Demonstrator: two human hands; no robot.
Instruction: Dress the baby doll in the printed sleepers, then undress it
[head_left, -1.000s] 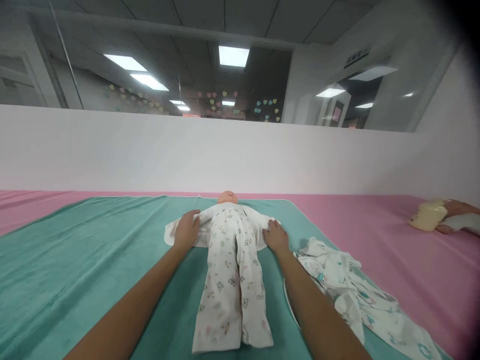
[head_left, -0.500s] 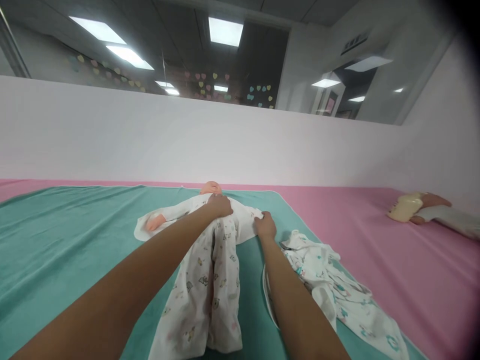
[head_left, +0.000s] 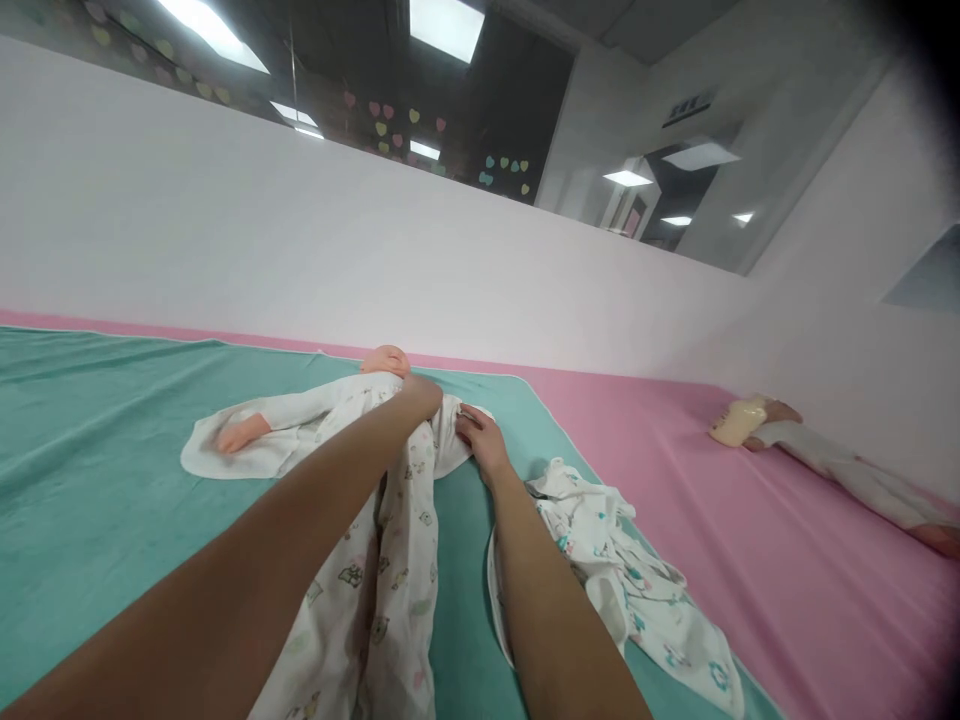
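A baby doll lies on its back on a teal sheet (head_left: 97, 480), its head (head_left: 385, 359) at the far end. It has on a white printed baby garment (head_left: 409, 500), whose lower part spreads toward me. The doll's hand (head_left: 244, 433) sticks out of the sleeve on the left. My left hand (head_left: 426, 396) is closed on the garment near the doll's shoulder; its fingertips are hidden. At the right sleeve, my right hand (head_left: 482, 440) has its fingers curled on the cloth at the cuff. The doll's other hand is out of sight.
A crumpled white garment with teal print (head_left: 607, 550) lies right of my right forearm, along the sheet's edge. On the pink cover (head_left: 810, 500) farther right lies another doll (head_left: 840, 465) beside a pale yellow bottle-like object (head_left: 739, 421). A white wall (head_left: 300, 240) stands behind.
The view has turned and tilted, so everything sits farther left. My right hand has moved closer to my left hand along the sleeve. The left hand stays by the doll's shoulder.
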